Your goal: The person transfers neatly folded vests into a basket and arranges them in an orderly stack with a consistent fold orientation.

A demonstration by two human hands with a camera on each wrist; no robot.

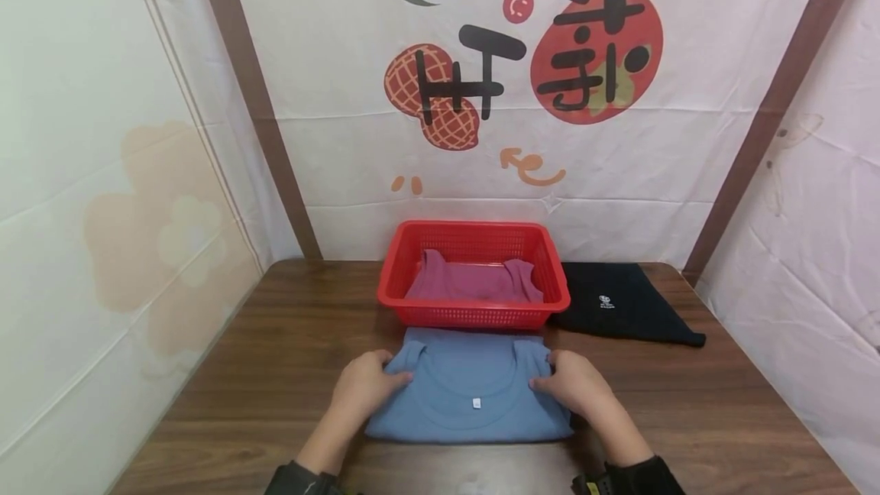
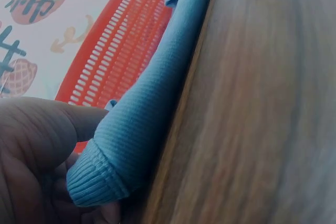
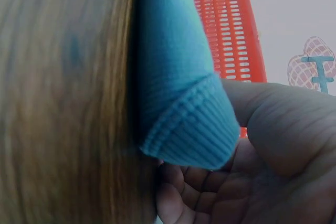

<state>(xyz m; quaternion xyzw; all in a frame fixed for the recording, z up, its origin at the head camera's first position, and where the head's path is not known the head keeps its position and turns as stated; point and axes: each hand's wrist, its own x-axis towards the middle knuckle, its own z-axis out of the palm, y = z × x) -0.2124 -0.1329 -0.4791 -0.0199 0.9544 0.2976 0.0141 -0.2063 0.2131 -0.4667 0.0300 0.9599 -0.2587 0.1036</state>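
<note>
A folded blue knit top (image 1: pixel 470 396) lies on the table with its round neckline and small white label facing up. My left hand (image 1: pixel 364 382) grips its left side, thumb on top and fingers beneath the edge. On the opposite side my right hand (image 1: pixel 576 383) pinches the fabric the same way. Both wrist views show the ribbed edge of the blue top (image 2: pixel 142 103) between thumb and fingers; some fingertips are hidden under the cloth.
Just behind the blue top stands a red plastic basket (image 1: pixel 474 317) holding a folded mauve garment (image 1: pixel 474 281). A black cloth item (image 1: pixel 619 304) with a small white print lies right of the basket. Printed fabric walls (image 1: pixel 344 159) enclose the brown wooden table (image 1: pixel 275 403).
</note>
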